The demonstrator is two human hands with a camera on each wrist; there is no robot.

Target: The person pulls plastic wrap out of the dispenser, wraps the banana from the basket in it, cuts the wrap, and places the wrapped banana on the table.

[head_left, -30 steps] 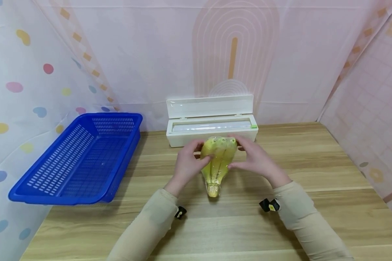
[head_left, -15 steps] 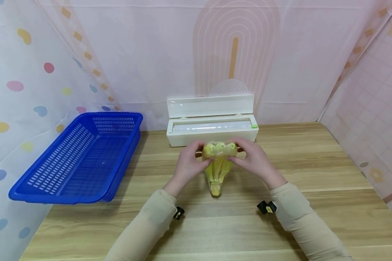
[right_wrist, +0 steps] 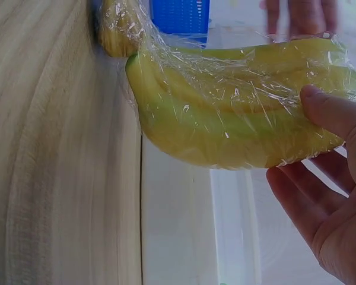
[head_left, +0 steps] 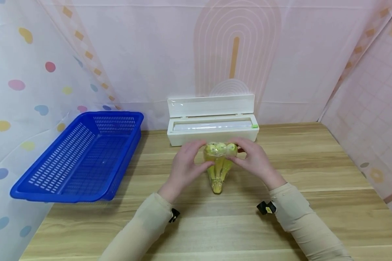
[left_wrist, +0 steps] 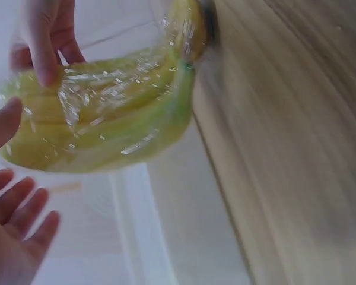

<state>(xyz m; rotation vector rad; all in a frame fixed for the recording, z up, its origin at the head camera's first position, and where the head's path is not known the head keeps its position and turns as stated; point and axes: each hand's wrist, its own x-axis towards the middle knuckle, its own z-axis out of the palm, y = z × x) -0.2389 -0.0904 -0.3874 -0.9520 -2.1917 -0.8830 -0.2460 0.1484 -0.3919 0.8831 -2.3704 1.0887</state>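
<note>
A bunch of bananas (head_left: 219,167) wrapped in clear plastic film stands tilted, its stem end down at the tabletop and its tips up. My right hand (head_left: 255,159) grips its right side near the tips; in the right wrist view the thumb (right_wrist: 332,113) lies over the film and the fingers lie along the outer banana. My left hand (head_left: 184,165) is at the left side. In the left wrist view its fingers (left_wrist: 26,217) are loosely extended and apart from the bananas (left_wrist: 107,119), with the thumb tip right at their edge.
Behind the bananas stands a white cling film box (head_left: 212,137) with its lid up and a roll inside. A blue perforated plastic basket (head_left: 117,163) is at the left of the wooden table (head_left: 222,232). Patterned cloth walls (head_left: 143,54) enclose the back and sides.
The banana bunch has tipped so its tips face me more. My left hand has loosened and drawn slightly left from it, while my right hand has shifted slightly left and keeps hold.
</note>
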